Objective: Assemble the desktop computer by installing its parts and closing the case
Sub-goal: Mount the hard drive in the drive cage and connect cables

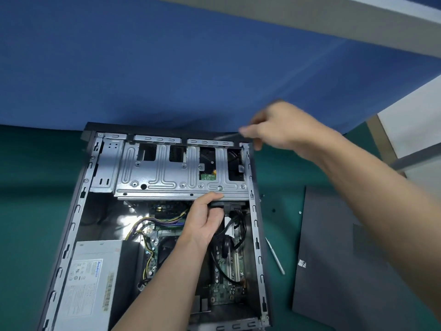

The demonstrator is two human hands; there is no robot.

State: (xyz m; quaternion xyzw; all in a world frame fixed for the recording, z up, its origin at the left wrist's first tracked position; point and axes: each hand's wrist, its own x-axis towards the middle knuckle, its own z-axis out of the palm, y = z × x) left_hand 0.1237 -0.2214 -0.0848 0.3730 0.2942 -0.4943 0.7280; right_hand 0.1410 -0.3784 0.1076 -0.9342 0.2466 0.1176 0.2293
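The open computer case [83,194] lies flat on the green mat, its inside facing up. A silver drive cage [167,177] spans its far end, with a hard drive's green board [208,176] showing through a cutout. My left hand [202,220] reaches under the cage's near edge and grips a black cable connector [232,207] there. My right hand [284,127] hovers blurred above the case's far right corner, fingers closed on a thin screwdriver [226,136] whose shaft points left. The power supply [95,271] fills the near left, and the motherboard [226,287] lies beside it.
The dark grey side panel [334,259] lies on the mat right of the case. A thin silver tool [275,256] rests between them, with small screws [300,212] nearby. A blue partition [167,68] stands right behind the case.
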